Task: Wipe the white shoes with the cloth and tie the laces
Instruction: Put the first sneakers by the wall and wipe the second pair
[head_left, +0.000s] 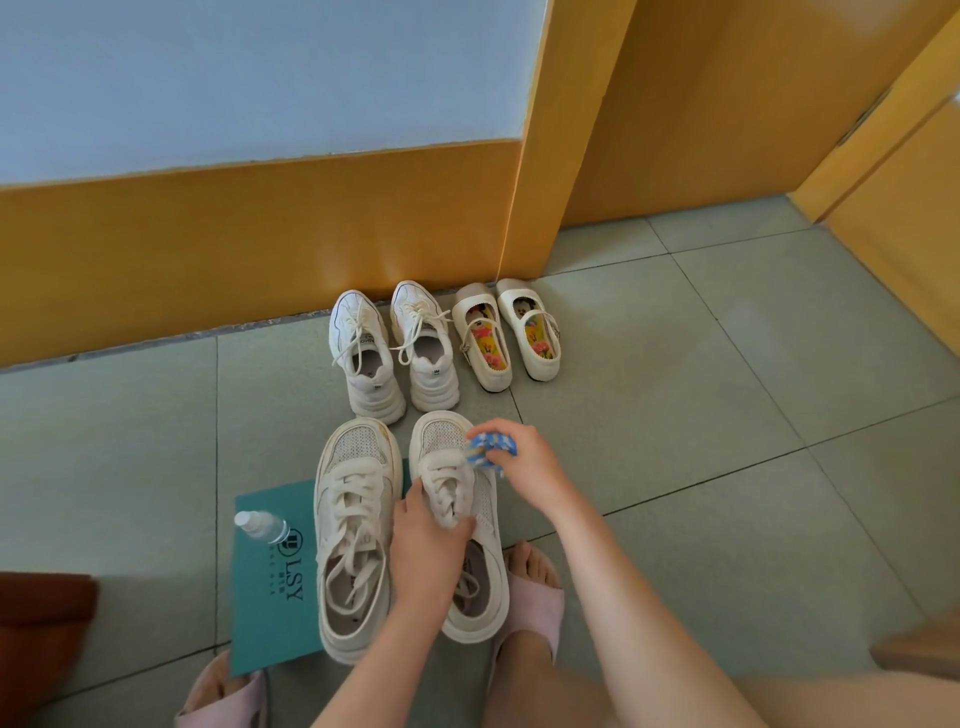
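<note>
Head view: looked down on a tiled floor (727, 415) at the foot of a yellow wall panel (260, 249).
Near right shoe (485, 587): white mesh trainer, upright on the floor, toe towards the wall, just in front of the person's slippered foot.
Left hand (426, 545): fingers curled over the tongue and lacing of the near right shoe, gripping it from above at mid-length.
Right hand (524, 460): fingers curled, pinching a bunched cloth (491, 447).
Cloth: blue with a white pattern, held against the outer upper of the near right shoe, just behind the mesh toe; it lay ahead of the left hand's grip, nearer the toe.
Near left shoe (356, 540): touching or just beside its partner, untouched by either hand, resting partly on a teal card.
Laces (353, 519): threaded through the near left shoe, ends lying loose across its opening; those of the near right shoe largely hidden under the left hand.
Teal card (270, 587): flat on the floor, printed lettering visible.
Spray bottle (262, 526): clear, lying on its side on the teal card, beside the near left shoe.
Far sneakers (395, 348): white pair against the wall panel, laces loose.
Strap shoes (506, 332): cream pair with patterned insoles, just right of the far sneakers.
Slippers (535, 597): pink, on the person's feet.
</note>
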